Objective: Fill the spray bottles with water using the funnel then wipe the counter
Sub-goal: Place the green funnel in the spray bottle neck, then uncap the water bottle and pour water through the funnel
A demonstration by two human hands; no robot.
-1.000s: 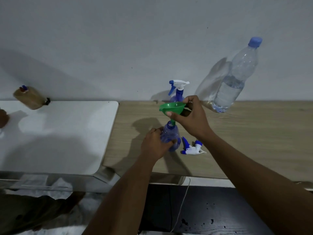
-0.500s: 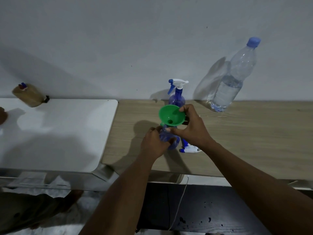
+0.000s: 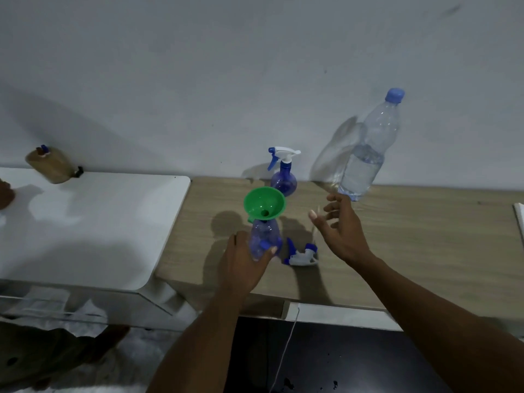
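A green funnel [image 3: 264, 204] sits in the neck of an open blue spray bottle [image 3: 263, 239] on the wooden counter [image 3: 411, 251]. My left hand [image 3: 242, 265] grips that bottle's lower body. Its white and blue spray head [image 3: 300, 255] lies on the counter just to the right. My right hand [image 3: 338, 228] hovers open between the funnel and a large clear water bottle [image 3: 368, 154] with a blue cap, which stands by the wall, partly full. A second blue spray bottle [image 3: 283, 177], with its trigger head on, stands behind the funnel.
A white table [image 3: 93, 222] adjoins the counter on the left, with a brown bottle [image 3: 51, 167] at its back edge. Crumpled white paper [image 3: 56, 310] lies below it. A thin cord [image 3: 286, 350] hangs over a dark floor. A white edge [image 3: 519, 219] shows at far right.
My right hand set the funnel into the bottle's neck, let go of it and moved right toward the water bottle. My left hand stayed on the spray bottle.
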